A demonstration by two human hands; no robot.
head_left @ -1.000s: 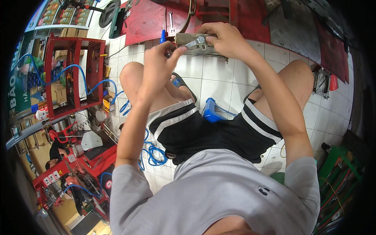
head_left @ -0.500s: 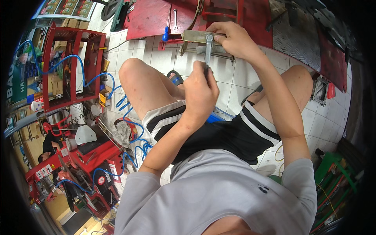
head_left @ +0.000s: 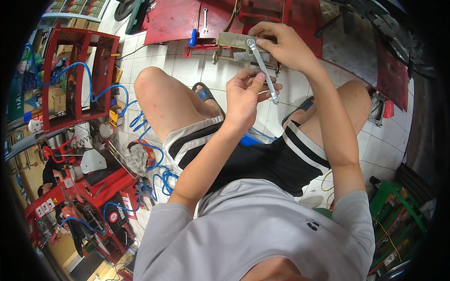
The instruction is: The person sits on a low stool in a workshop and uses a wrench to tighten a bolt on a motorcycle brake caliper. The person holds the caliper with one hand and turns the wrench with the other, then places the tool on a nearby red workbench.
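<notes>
A double-ended ring wrench [head_left: 265, 75] slants down from a flat metal bracket [head_left: 229, 40], its upper ring over a fastener there. My left hand [head_left: 243, 96] pinches the shank, thumb on top and fingers behind, several fingertips showing past it. The wrench's lower ring sticks out below those fingers. My right hand [head_left: 286, 47] is closed on the bracket's right end, its thumb close to the upper ring and its fingers over the far edge. What those fingertips touch is partly hidden.
Beyond the bracket, a blue-handled screwdriver [head_left: 192, 37] and another wrench [head_left: 205, 21] lie on a red platform [head_left: 173, 21]. A red rack [head_left: 79, 77] and a coiled blue hose [head_left: 161, 180] are at the left. A green rack [head_left: 398, 220] stands at the lower right.
The wrench's free end has swung to the right, pivoting about its upper ring. My left hand has loosened from a fist to a lighter pinch on the shank. My right hand stays at the bracket.
</notes>
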